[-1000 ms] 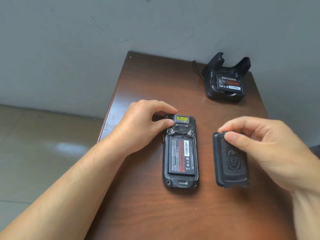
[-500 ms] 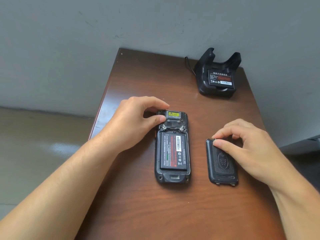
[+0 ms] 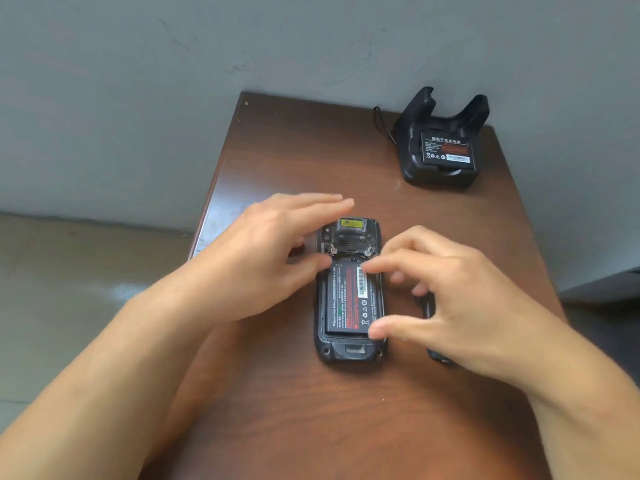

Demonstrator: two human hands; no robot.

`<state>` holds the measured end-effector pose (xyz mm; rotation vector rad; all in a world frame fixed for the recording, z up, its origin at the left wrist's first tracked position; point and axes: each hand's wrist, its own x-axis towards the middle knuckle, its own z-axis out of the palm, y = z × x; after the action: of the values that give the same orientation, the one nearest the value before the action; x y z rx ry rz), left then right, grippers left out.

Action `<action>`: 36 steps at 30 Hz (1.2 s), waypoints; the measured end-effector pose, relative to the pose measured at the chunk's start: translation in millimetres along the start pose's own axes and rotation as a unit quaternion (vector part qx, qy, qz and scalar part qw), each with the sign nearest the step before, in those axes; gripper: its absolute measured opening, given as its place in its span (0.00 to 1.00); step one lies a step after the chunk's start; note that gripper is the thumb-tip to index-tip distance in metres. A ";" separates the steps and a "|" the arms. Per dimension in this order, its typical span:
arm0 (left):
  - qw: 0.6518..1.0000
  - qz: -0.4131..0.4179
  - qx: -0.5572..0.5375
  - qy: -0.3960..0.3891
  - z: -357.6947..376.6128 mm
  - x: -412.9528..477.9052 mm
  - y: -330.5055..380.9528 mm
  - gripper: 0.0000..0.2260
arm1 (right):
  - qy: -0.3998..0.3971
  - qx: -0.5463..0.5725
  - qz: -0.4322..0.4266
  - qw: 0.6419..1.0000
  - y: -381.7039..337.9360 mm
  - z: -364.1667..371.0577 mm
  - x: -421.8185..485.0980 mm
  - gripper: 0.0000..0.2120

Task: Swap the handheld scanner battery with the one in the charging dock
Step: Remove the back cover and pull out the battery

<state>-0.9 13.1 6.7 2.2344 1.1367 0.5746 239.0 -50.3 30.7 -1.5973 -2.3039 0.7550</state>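
Note:
The black handheld scanner [image 3: 349, 351] lies face down on the brown table [image 3: 311, 427], its back open. A black battery [image 3: 348, 299] with a red label sits in its bay. My left hand [image 3: 270, 258] rests beside the scanner's upper left edge, fingers spread flat, thumb touching the case. My right hand [image 3: 446, 303] hovers over the battery's right side, index finger at its top corner and thumb at its bottom corner, fingers apart. The removed back cover [image 3: 433, 355] lies mostly hidden under my right hand. The charging dock [image 3: 440, 168] at the back right holds another battery [image 3: 448, 150].
A black cable [image 3: 381, 123] runs from the dock toward the grey wall [image 3: 311, 46]. The table's left edge drops to a tiled floor [image 3: 69, 306]. A grey surface [image 3: 609, 282] lies beyond the table's right edge.
My right hand let go of the back cover and moved left over the scanner's battery. My left hand opened its fingers and shifted slightly along the scanner's top left.

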 end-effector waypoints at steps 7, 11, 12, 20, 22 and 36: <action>0.991 -0.035 0.018 -0.128 9.4 -31.0 6.5 0.54 | 0.005 -0.022 -0.033 0.999 1.0 2.0 0.5 0.33; 0.991 -0.032 0.046 -0.125 9.2 -28.1 8.5 0.53 | 0.023 -0.027 -0.039 0.999 -0.6 5.0 -2.9 0.33; 0.991 -0.030 0.049 -0.120 9.0 -27.7 10.0 0.52 | 0.031 -0.023 -0.039 0.998 -0.4 6.1 -4.6 0.33; 0.990 0.009 0.086 -0.107 1.6 -25.0 4.3 0.51 | 0.066 0.002 -0.023 0.998 10.8 17.6 -9.0 0.44; 0.992 0.017 0.086 -0.092 2.2 -26.1 2.2 0.51 | 0.068 0.013 -0.024 0.997 12.1 19.1 -9.5 0.44; 0.990 0.097 0.100 0.022 14.8 -40.8 -0.5 0.34 | 0.082 0.022 -0.057 0.995 13.0 23.8 -13.3 0.39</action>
<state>-14.8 -24.7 -9.6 2.5355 1.0458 0.6143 243.2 -65.7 5.0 -1.4384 -2.2232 0.6209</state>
